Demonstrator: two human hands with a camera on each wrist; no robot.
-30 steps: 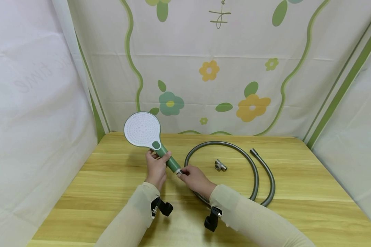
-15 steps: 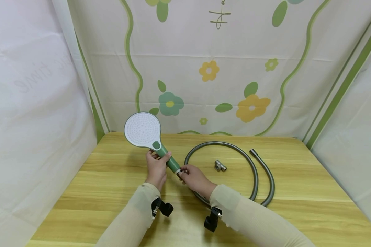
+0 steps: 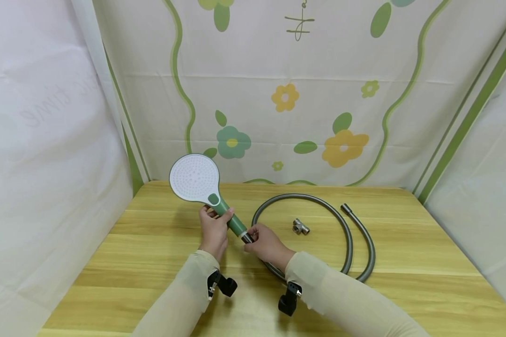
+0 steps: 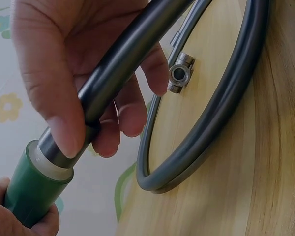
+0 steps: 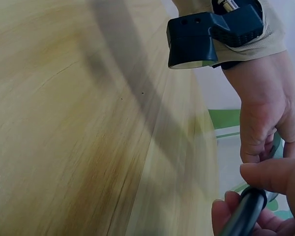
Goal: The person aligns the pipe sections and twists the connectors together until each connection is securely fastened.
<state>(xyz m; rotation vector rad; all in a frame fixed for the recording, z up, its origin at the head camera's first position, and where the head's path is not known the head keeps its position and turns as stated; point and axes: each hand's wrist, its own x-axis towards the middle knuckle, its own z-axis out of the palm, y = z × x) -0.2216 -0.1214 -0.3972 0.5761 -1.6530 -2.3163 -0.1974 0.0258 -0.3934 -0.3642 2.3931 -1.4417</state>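
A shower head (image 3: 194,178) with a round white spray face and a green handle is held up, tilted to the upper left. My left hand (image 3: 212,229) grips that handle around its middle. At the handle's lower end, my right hand (image 3: 270,243) holds the end of a dark grey shower hose (image 4: 118,59). In the left wrist view, the thumb lies on the hose's smooth metal collar (image 4: 54,150), which meets the white end piece (image 4: 43,166) of the handle. The right wrist view shows thumb and fingers around the hose end.
The hose loops over the wooden table (image 3: 405,243), its free end (image 3: 346,208) pointing to the back. Inside the loop lies a small metal tee fitting (image 3: 301,227). Black camera mounts sit on both wrists. White patterned cloth (image 3: 253,56) rises behind the table.
My right hand's fingers have shifted around the hose end, exposing more of the dark collar below the handle. My left hand and the shower head stay almost still.
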